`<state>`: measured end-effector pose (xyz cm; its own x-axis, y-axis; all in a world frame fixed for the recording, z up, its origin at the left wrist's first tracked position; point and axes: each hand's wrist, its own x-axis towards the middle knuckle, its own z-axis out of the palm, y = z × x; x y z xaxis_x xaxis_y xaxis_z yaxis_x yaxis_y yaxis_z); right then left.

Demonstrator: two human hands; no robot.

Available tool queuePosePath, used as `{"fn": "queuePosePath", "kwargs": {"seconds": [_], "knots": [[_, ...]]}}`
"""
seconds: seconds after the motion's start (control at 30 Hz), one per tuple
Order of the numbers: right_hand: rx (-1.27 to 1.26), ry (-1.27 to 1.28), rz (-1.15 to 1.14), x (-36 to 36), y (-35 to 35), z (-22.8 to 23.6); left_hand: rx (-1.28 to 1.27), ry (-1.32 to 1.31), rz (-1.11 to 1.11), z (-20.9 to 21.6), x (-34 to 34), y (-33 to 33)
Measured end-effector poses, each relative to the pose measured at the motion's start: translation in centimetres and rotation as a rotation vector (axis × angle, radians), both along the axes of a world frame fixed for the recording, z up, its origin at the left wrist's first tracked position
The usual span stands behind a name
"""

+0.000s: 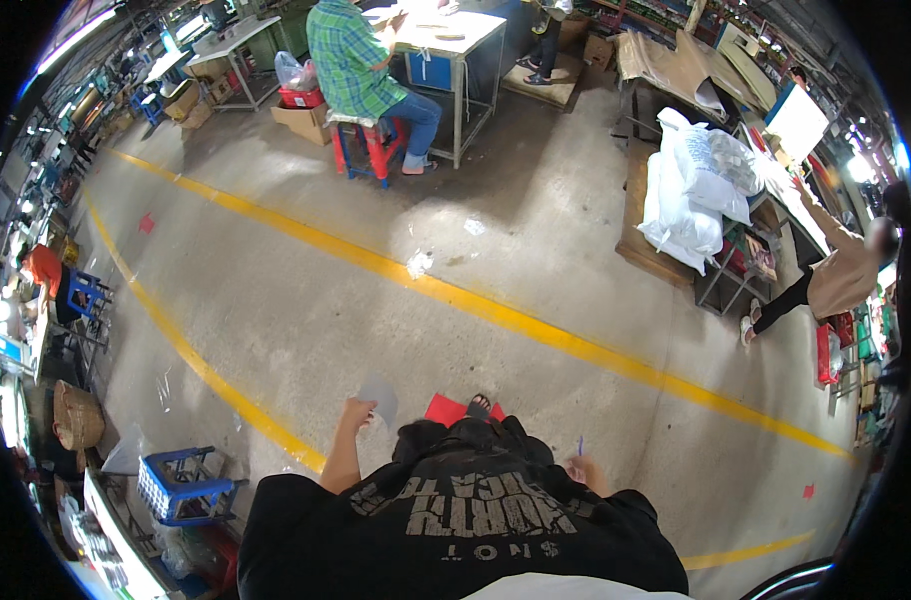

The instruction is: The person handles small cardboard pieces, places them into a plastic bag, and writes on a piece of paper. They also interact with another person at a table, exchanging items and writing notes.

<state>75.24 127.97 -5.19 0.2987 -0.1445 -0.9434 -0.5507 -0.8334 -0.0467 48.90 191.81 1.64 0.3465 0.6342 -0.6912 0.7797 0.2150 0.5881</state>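
The worker's two hands flank a flat red patch (443,409) on the floor, beside a sandalled foot (480,405). Left of the patch, the left hand (357,412) pinches a thin, pale grey, translucent sheet (384,395) by its edge, the grip nearly closed; this edge hold presumably leaves most of its face uncovered. Right of the patch and nearer the body, a slim blue pen-like stick (580,446) projects upward at the blurred right hand (584,470), whose degree of closure cannot be told. The wide separation probably keeps stick and sheet from touching.
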Motion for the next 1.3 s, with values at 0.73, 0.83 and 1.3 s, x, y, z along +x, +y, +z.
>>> {"fn": "queuePosePath", "kwargs": {"seconds": [0.73,0.83,1.3], "knots": [[0.594,-0.171,0.143,53.7,49.7,15.6,0.069,0.204,-0.470,0.0,59.1,31.6],[0.704,-0.215,0.141,60.4,54.2,17.9,0.184,-0.168,-0.647,2.0,74.8,34.8],[1.092,-0.111,-0.218,99.5,71.6,26.9,0.475,-0.726,-1.112,24.2,110.8,28.3]]}}
